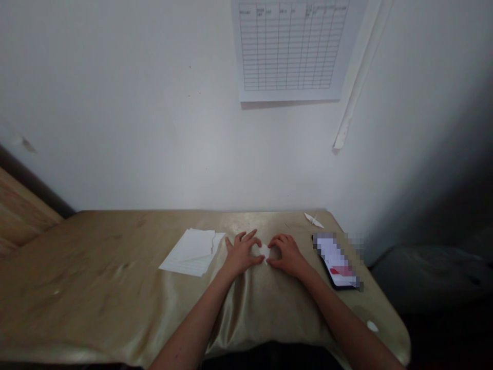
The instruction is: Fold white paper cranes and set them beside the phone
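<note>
A small piece of white folded paper (265,251) lies on the cloth between my two hands. My left hand (242,253) has its thumb and index finger curved in to the paper's left side, while its other fingers stretch out. From the other side, my right hand (287,255) bends its thumb and fingers onto the right edge. Both hands rest low over the gold cloth-covered table. The paper's exact folds are too small to make out.
A stack of white paper sheets (188,253) lies left of my hands. To the right is a phone (336,262) with a lit screen, a folded paper bird (314,220) behind it and a small white object (372,326) nearer me. A printed chart (290,51) hangs on the wall.
</note>
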The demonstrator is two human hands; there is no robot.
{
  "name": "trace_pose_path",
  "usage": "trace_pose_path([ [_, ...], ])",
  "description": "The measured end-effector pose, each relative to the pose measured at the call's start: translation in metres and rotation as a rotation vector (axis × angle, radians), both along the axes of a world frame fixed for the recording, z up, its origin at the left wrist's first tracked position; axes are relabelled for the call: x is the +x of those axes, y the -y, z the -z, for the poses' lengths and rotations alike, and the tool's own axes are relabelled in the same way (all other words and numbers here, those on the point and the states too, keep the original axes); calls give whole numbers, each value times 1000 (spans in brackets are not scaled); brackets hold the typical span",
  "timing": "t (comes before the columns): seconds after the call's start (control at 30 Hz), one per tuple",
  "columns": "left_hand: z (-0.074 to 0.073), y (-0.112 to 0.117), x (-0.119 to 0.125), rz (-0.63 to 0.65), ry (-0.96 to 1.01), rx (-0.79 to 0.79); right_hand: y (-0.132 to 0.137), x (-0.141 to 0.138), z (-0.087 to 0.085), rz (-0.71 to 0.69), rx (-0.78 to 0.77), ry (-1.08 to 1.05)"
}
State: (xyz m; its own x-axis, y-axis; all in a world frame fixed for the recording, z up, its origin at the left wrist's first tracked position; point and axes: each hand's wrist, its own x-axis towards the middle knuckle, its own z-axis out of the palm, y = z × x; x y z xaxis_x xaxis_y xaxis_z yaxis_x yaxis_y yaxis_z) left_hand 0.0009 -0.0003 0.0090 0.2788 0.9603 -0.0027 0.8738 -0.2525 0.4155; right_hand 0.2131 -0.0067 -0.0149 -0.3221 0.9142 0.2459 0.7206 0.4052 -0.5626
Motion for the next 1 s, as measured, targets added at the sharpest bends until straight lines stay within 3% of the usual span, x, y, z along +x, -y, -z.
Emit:
trace_pose_path([
  [0.6, -5, 11, 0, 59, 6, -9, -2, 7, 2, -53, -16, -28],
  [1.0, -4, 8, -1, 45, 38, 18, -3, 2, 6, 8, 22, -59],
])
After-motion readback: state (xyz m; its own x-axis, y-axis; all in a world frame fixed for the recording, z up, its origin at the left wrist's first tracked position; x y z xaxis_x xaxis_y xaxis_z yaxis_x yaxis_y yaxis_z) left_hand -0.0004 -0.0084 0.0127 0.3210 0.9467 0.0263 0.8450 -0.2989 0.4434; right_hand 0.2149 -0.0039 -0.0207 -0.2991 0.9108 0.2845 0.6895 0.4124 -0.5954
